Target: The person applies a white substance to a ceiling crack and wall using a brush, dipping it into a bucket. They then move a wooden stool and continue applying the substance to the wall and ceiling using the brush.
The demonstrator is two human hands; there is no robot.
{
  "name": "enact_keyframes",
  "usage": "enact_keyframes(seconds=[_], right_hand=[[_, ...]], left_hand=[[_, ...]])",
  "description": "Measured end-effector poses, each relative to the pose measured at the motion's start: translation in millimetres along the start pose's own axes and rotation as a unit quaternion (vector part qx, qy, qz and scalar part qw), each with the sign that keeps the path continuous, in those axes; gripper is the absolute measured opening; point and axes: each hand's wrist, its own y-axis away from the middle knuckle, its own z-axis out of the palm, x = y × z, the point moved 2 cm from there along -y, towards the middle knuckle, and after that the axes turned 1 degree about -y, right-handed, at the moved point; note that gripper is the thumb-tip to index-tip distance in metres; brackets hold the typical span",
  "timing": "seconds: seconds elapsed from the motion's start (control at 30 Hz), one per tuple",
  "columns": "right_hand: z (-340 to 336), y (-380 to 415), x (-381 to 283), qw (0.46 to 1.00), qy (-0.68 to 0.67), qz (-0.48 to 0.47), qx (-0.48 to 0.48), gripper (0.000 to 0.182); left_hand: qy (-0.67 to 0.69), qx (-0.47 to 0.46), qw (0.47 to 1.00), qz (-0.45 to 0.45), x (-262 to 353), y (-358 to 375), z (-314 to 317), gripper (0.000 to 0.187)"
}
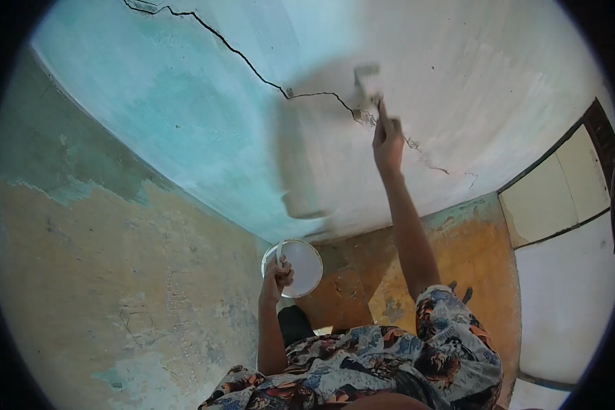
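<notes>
My right hand [389, 141] is raised at the wall, its fingers closed round the handle of a brush [367, 83]. The brush is blurred, and its head is against or very near the pale wall [403, 48], just above a dark crack [236, 51]. Low and left of centre, my left hand [279, 275] grips the pale handle of a white bucket [309, 268]. Something whitish shows inside the bucket; whether it is paint I cannot tell.
A worn wall with peeling paint [205, 273] stands on the left. Below the bucket lies an orange-brown floor [348, 273]. At the right are pale panels [560, 287] with dark edges. Shadows of the arm and bucket fall on the wall.
</notes>
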Motion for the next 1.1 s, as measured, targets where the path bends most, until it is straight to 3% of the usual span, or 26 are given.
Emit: enact_keyframes(seconds=[0.03, 0.1, 0.17, 0.27, 0.37, 0.43, 0.5, 0.57, 0.63, 0.7, 0.77, 0.87, 0.93, 1.0, 1.07, 1.1], right_hand=[[9, 33, 23, 0.999, 0.030, -0.040, 0.012, 0.048], [20, 101, 66, 0.992, 0.095, 0.036, -0.070, 0.049], [10, 145, 69, 0.986, 0.116, 0.099, -0.066, 0.044], [-7, 136, 24, 0.987, 0.050, 0.145, -0.045, 0.040], [-18, 36, -59, 0.995, -0.066, -0.058, 0.044, 0.043], [-24, -31, -119, 0.989, -0.115, -0.093, 0.024, 0.036], [-20, -88, -167, 0.964, -0.174, -0.194, 0.062, 0.037], [-10, -130, -206, 0.941, -0.168, -0.278, 0.095, 0.038], [-10, -147, -240, 0.942, -0.141, -0.290, 0.096, 0.029], [8, -149, -236, 0.946, -0.120, -0.289, 0.088, 0.032], [41, -132, -207, 0.951, -0.107, -0.280, 0.077, 0.053], [67, -64, -150, 0.965, -0.165, -0.201, 0.047, 0.054], [78, -8, -108, 0.985, -0.129, -0.113, -0.014, 0.054], [90, 48, -71, 0.988, -0.131, -0.078, -0.023, 0.043], [91, 97, -46, 0.993, -0.069, -0.003, -0.096, 0.039], [89, 120, -35, 0.995, -0.072, 0.001, -0.076, 0.033]], left_hand=[[-0.005, 0.010, 1.000, 0.007, 3, -1, 3, 0.019], [0.006, 0.031, 0.999, 0.001, 1, -3, 7, 0.020], [0.016, 0.002, 1.000, -0.002, 2, -9, 3, 0.021], [0.003, -0.015, 1.000, -0.001, 2, -13, 0, 0.023], [0.011, -0.036, 0.999, -0.001, 4, -17, -1, 0.024], [0.006, -0.042, 0.999, -0.003, 10, -17, 4, 0.024], [0.009, -0.044, 0.999, -0.006, 14, -17, 10, 0.024], [0.000, -0.037, 0.999, -0.005, 18, -16, 13, 0.025], [-0.008, -0.027, 1.000, -0.006, 17, -10, 12, 0.026], [-0.014, -0.021, 1.000, 0.004, 20, -8, 9, 0.026], [0.002, -0.021, 1.000, -0.004, 21, -5, 6, 0.027], [0.013, -0.035, 0.999, -0.014, 19, -1, 0, 0.028], [0.008, -0.038, 0.999, -0.020, 18, 1, -6, 0.028], [-0.002, -0.037, 0.999, -0.020, 20, 3, -8, 0.029], [-0.011, -0.028, 0.999, -0.025, 20, 9, -11, 0.030], [-0.015, -0.024, 0.999, -0.027, 21, 10, -13, 0.031]])
